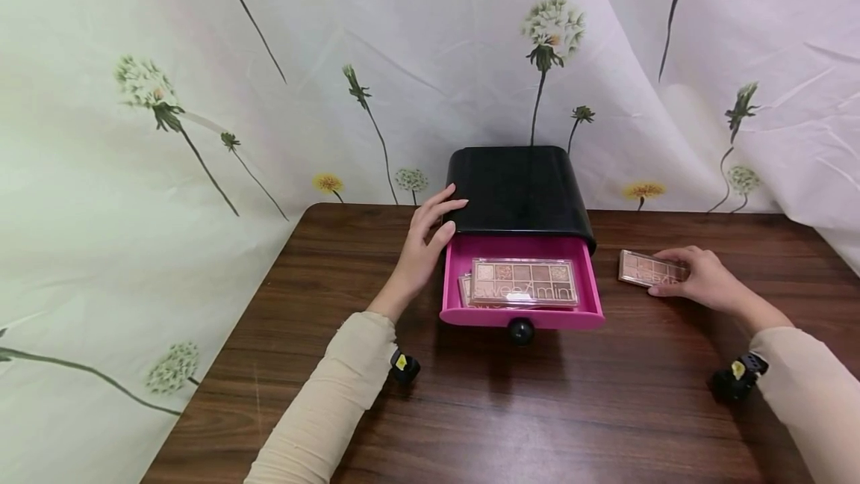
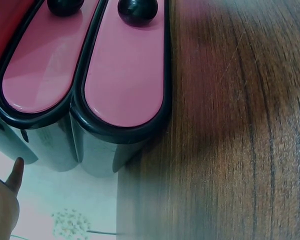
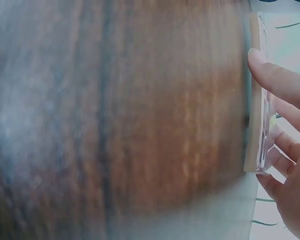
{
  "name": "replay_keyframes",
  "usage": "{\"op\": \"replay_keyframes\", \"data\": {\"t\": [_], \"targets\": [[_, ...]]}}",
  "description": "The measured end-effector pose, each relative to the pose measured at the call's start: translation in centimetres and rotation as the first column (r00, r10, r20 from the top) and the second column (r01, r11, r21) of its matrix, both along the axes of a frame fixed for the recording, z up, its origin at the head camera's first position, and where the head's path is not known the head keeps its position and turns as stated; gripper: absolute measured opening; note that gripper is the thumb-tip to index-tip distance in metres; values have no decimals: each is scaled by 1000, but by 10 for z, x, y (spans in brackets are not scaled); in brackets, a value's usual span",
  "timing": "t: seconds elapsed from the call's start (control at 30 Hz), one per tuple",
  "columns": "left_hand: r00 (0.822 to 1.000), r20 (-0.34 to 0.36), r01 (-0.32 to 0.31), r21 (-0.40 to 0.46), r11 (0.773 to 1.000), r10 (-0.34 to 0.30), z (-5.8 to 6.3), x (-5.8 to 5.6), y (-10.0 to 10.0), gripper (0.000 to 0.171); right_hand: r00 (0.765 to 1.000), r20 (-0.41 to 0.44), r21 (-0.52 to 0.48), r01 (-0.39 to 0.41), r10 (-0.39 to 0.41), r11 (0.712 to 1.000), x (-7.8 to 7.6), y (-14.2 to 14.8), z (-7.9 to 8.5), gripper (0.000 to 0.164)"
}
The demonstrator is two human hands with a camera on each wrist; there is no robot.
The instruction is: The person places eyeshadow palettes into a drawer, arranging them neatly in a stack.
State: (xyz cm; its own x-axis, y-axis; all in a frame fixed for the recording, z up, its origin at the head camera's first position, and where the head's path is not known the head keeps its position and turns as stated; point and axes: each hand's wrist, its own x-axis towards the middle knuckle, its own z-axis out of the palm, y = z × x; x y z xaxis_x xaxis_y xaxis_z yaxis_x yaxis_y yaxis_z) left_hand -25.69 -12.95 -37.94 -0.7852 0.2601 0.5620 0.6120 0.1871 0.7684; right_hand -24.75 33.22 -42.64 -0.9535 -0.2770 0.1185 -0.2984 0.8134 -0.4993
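On the table stands a black drawer cabinet [image 1: 517, 185] whose top pink drawer [image 1: 463, 317] is pulled out. Inside the drawer lies a clear-lidded eyeshadow palette [image 1: 522, 284], overlapping another one beneath it. My left hand [image 1: 426, 237] rests at the cabinet's left top edge, its fingers spread and fairly straight. To the right of the drawer, my right hand [image 1: 702, 278] pinches an eyeshadow palette [image 1: 646, 269] between thumb and fingers. The right wrist view shows that palette [image 3: 253, 135] edge-on, the hand [image 3: 295, 190] gripping it along its length.
Lower pink drawer fronts [image 2: 125, 75] with black knobs [image 2: 138, 11] are closed in the left wrist view. The open drawer's black knob [image 1: 521, 331] juts forward over the brown wooden table [image 1: 537, 424]. A flower-printed cloth [image 1: 437, 58] hangs behind the cabinet.
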Motion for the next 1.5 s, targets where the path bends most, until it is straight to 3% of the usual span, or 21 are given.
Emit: {"op": "replay_keyframes", "data": {"t": [0.3,0.53,1.1,1.37,1.5], "targets": [[1000,17,15,6,1000,-16,2,1,1,44,1000,3,-18,-6,6,1000,10,-3,14,62],[999,35,28,12,1000,-29,30,26,5,43,997,-75,-4,-17,17,1000,20,-5,24,60],[999,33,26,15,1000,-26,30,26,5,43,981,-170,-77,79,-91,994,58,-17,40,61],[999,34,30,24,999,-31,29,25,5,44,956,-261,-152,100,-137,983,76,-31,48,57],[999,34,32,24,999,-33,29,25,5,44,931,-338,-203,70,-137,977,85,-38,53,57]]}}
